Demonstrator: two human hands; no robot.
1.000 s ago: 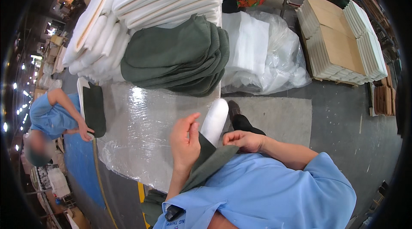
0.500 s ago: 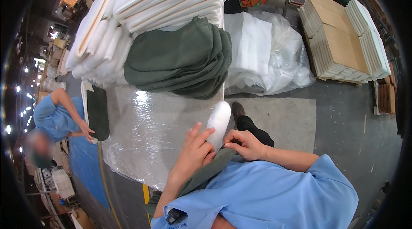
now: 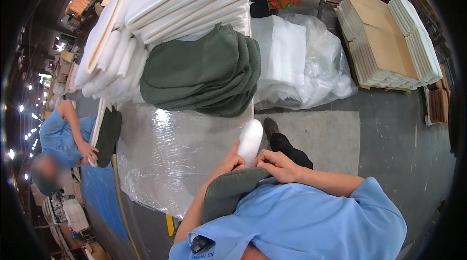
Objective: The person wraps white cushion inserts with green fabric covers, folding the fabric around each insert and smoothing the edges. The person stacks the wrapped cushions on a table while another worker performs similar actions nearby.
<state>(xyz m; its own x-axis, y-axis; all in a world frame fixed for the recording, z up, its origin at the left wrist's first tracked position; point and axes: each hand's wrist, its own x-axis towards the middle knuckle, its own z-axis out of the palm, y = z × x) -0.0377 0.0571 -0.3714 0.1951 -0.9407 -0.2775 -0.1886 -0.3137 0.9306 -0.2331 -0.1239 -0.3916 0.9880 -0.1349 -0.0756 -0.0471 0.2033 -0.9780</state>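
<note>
A long white padded cushion (image 3: 251, 138) stands tilted in front of my body, its rounded end pointing away from me. A dark green fabric cover (image 3: 232, 191) hangs at its near end, draped against my shirt and left forearm. My left hand (image 3: 230, 162) is closed at the cushion's left edge, thumb curled in; some of its fingers are hidden behind the cushion. My right hand (image 3: 276, 165) pinches the cover's upper edge close to the cushion's right side. The cushion's lower part is hidden by the cover and my hands.
A plastic-wrapped table (image 3: 165, 157) bears a pile of green covers (image 3: 194, 70) and stacked white cushions (image 3: 189, 2). Bagged white padding (image 3: 311, 60) lies beyond. Stacked boards (image 3: 384, 41) stand at right. At left, a co-worker (image 3: 63, 133) handles another green cover (image 3: 108, 136).
My left hand has moved from spread fingers over the cushion to a closed hold at its left edge. The green cover now hangs wider over my left forearm. The co-worker's cover has tilted.
</note>
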